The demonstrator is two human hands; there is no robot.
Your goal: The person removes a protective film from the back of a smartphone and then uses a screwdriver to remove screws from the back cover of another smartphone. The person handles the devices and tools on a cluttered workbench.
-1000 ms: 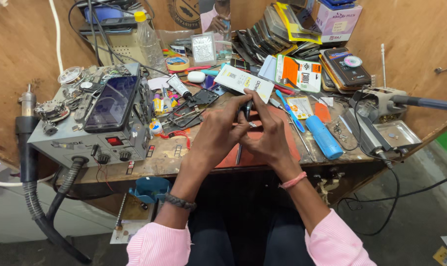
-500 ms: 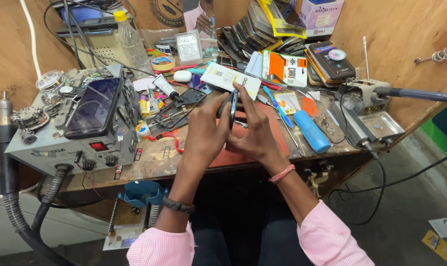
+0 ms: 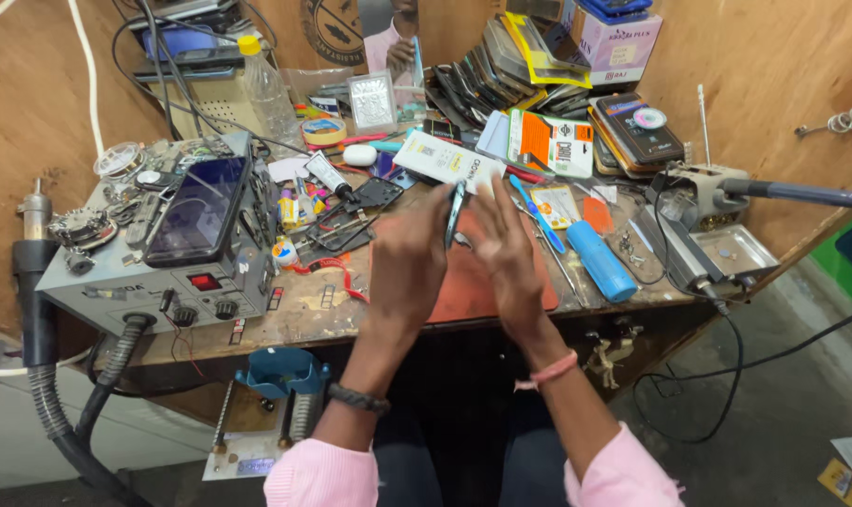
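My left hand [image 3: 409,255] and my right hand [image 3: 506,252] are raised above an orange work mat [image 3: 463,286] at the middle of the bench. Between them stands a thin dark phone [image 3: 455,212], seen edge-on and held upright. My left hand grips it from the left. My right hand's fingers are spread along its right side, touching it. Both wrists wear bands and the sleeves are pink.
A grey rework station [image 3: 168,272] with a phone on top sits at left, its hose [image 3: 46,394] hanging down. A blue cylinder tool [image 3: 599,260], small metal tray [image 3: 731,249], stacked phone cases [image 3: 538,56], a plastic bottle [image 3: 261,84] and loose tools crowd the wooden bench.
The hands have lifted the phone slightly and turned it more edge-on. My right hand's fingers have spread out. The camera view has shifted a little.
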